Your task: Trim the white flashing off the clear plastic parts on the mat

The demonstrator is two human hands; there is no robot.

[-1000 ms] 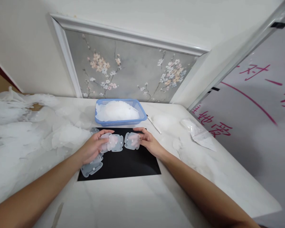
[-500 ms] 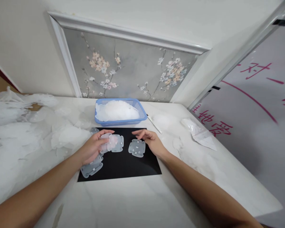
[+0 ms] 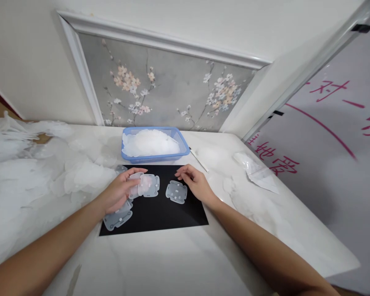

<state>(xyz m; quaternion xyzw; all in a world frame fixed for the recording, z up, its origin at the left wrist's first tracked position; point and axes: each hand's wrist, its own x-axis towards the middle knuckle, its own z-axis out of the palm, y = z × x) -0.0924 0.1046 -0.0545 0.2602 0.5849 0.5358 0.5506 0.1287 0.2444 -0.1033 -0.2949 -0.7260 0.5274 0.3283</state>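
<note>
My left hand (image 3: pixel 119 191) is closed on a few translucent plastic pieces (image 3: pixel 144 185), holding them just above the black mat (image 3: pixel 160 213). One such piece (image 3: pixel 176 191) lies flat on the mat, and my right hand (image 3: pixel 195 181) hovers beside it, fingers loosely curled and holding nothing. Another plastic piece (image 3: pixel 119 217) lies at the mat's left edge, under my left wrist.
A blue basket (image 3: pixel 151 144) heaped with white translucent pieces stands behind the mat. A large heap of the same material (image 3: pixel 27 164) covers the table's left side. A plastic bag (image 3: pixel 257 172) and a thin white stick (image 3: pixel 199 159) lie to the right, near a whiteboard with red writing (image 3: pixel 327 135).
My right hand set the piece it held down on the mat and let go, then drew slightly away. My left hand kept its pieces and hardly moved.
</note>
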